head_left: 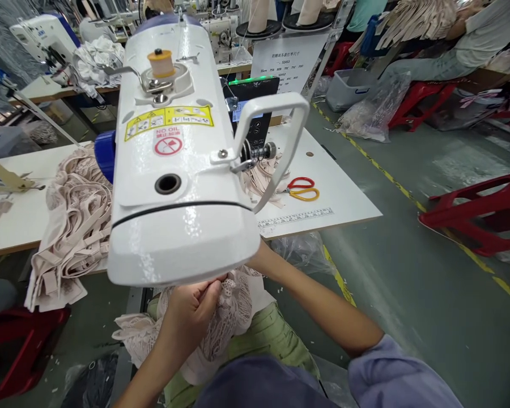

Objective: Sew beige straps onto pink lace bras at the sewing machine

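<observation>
A white sewing machine (182, 187) fills the middle of the view, and its head hides the needle area. Below its front edge, my left hand (191, 314) is closed, thumb and fingers pinching pale pink lace fabric (227, 320). That fabric hangs in gathered folds over my lap. My right hand (260, 256) reaches in under the machine head from the right. Only its wrist end shows; the fingers are hidden behind the machine.
Left of the machine, a heap of pale pink strapped pieces (79, 226) overhangs the table. Scissors (302, 188) with red and yellow handles lie on the right tabletop (348, 198), near a printed ruler (297, 218). Red stools (484, 209) stand on the floor; a person sits at upper right.
</observation>
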Demonstrator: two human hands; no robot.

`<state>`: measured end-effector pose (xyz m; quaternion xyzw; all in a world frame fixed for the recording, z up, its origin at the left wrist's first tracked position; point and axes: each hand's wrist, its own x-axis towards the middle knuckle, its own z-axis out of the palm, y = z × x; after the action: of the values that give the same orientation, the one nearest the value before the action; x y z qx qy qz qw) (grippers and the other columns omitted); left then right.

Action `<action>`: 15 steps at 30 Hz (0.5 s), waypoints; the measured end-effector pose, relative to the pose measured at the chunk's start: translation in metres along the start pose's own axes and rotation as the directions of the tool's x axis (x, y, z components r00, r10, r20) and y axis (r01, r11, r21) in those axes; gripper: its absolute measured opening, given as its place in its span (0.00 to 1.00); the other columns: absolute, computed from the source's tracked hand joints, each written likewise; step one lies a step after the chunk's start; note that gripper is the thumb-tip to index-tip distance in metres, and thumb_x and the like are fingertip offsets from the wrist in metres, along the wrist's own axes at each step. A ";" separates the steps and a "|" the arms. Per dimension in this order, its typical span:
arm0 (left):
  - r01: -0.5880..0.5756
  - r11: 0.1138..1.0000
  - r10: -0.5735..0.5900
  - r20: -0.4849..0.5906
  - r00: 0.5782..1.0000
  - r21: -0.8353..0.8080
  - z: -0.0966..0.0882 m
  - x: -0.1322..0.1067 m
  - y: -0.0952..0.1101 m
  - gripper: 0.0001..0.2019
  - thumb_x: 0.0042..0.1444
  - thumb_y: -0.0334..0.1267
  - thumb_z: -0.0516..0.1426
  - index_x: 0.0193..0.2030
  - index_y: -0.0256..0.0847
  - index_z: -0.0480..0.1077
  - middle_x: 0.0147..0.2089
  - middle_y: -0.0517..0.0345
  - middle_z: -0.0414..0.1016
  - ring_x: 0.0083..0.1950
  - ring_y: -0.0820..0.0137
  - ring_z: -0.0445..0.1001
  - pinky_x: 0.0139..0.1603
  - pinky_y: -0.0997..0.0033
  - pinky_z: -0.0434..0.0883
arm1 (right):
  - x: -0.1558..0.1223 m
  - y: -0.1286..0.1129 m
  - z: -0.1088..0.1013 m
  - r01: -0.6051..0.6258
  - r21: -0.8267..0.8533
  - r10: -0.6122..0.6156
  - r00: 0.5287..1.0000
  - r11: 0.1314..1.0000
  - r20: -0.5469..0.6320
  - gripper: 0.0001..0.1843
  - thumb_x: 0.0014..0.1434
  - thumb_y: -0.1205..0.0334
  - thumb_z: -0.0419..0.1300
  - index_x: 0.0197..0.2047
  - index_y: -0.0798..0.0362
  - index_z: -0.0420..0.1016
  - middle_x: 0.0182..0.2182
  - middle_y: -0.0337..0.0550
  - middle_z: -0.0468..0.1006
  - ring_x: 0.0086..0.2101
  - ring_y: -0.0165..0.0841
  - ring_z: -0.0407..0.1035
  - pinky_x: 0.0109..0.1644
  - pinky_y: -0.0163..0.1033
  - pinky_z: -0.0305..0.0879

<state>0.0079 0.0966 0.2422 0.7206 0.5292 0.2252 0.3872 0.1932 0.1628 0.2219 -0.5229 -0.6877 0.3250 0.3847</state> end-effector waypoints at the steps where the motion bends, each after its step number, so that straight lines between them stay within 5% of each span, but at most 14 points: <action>1: -0.002 1.000 0.002 0.004 1.000 -0.001 0.000 0.000 0.000 0.16 0.63 0.44 0.53 0.48 0.44 0.80 0.33 0.54 0.82 0.40 0.59 0.81 0.33 0.68 0.76 | 0.001 0.001 0.001 0.001 -0.001 -0.001 1.000 1.000 0.003 0.04 0.54 0.65 0.59 0.33 0.48 0.75 0.34 0.45 0.77 0.43 0.45 0.71 0.49 0.52 0.71; 15: 0.002 1.000 -0.003 -0.022 1.000 -0.018 0.002 0.000 -0.003 0.15 0.63 0.44 0.54 0.47 0.45 0.80 0.35 0.55 0.83 0.40 0.59 0.81 0.34 0.68 0.77 | 0.004 0.009 0.003 0.002 -0.006 -0.001 1.000 1.000 0.029 0.05 0.52 0.68 0.57 0.28 0.48 0.71 0.34 0.44 0.75 0.41 0.42 0.71 0.49 0.49 0.72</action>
<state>0.0075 0.0964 0.2393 0.7140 0.5322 0.2373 0.3881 0.1937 0.1691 0.2139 -0.5188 -0.6946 0.3301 0.3733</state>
